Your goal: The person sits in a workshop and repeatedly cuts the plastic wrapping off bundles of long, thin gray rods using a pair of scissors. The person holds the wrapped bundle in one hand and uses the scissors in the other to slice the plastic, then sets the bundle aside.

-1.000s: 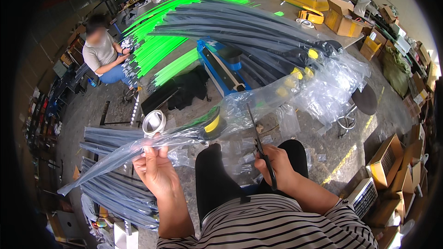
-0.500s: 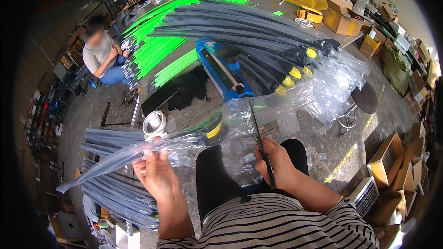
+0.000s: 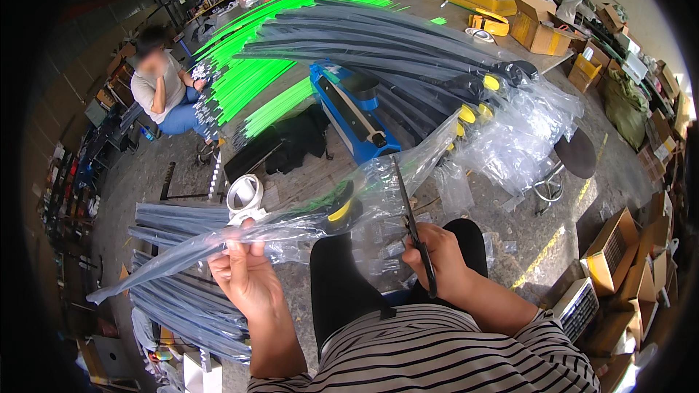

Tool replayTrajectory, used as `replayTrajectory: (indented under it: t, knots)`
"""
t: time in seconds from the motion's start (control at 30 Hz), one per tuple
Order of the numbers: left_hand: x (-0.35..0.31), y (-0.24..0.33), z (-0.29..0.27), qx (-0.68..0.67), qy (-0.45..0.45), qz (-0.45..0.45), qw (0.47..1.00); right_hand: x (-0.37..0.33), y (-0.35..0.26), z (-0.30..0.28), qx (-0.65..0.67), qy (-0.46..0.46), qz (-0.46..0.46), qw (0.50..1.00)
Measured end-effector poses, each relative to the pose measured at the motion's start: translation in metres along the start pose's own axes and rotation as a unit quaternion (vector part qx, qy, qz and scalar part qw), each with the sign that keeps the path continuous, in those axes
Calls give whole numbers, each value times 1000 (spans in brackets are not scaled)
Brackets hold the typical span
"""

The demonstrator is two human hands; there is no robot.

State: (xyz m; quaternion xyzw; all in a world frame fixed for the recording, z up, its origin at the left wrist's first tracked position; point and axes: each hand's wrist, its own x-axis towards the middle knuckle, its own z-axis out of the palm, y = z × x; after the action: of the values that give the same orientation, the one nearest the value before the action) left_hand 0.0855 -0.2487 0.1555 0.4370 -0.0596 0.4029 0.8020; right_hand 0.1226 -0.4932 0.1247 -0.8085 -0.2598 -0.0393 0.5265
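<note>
Bright green strips (image 3: 251,87) fan across the far table in the head view, beside a seated person (image 3: 162,87) whose one hand is raised to the face. Grey plastic-wrapped lengths (image 3: 349,33) lie over them, and a blue machine (image 3: 349,116) with a black bar stands in front, its near end just behind the loose film. Crumpled clear bags (image 3: 510,149) heap to the right; cardboard boxes (image 3: 615,247) line the floor at the right edge. A white roll (image 3: 245,193) sits just beyond the left fingers, and more wrapped lengths (image 3: 186,320) are stacked at lower left.

The dark wrapped piece (image 3: 167,260) slants above the lap, in a clear, shiny, wrinkled sleeve; its black-and-yellow end lies over the thigh, with slack film trailing right. The left hand (image 3: 247,276) pinches it between thumb and fingers. The right hand (image 3: 440,255) grips black scissors (image 3: 426,269), blades pointing away, crossing the film; whether they touch it, I cannot tell.
</note>
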Motion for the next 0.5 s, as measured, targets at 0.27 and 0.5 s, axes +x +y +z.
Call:
replayTrajectory:
  t: [0.27,0.5]
  knots:
    - [-4,1,-7,3,-6,0,1000,4,-10,-4,9,7,-22,1000]
    - [-4,-3,-1,3,-5,-5,1000,2,1,-5,-2,21,5,1000]
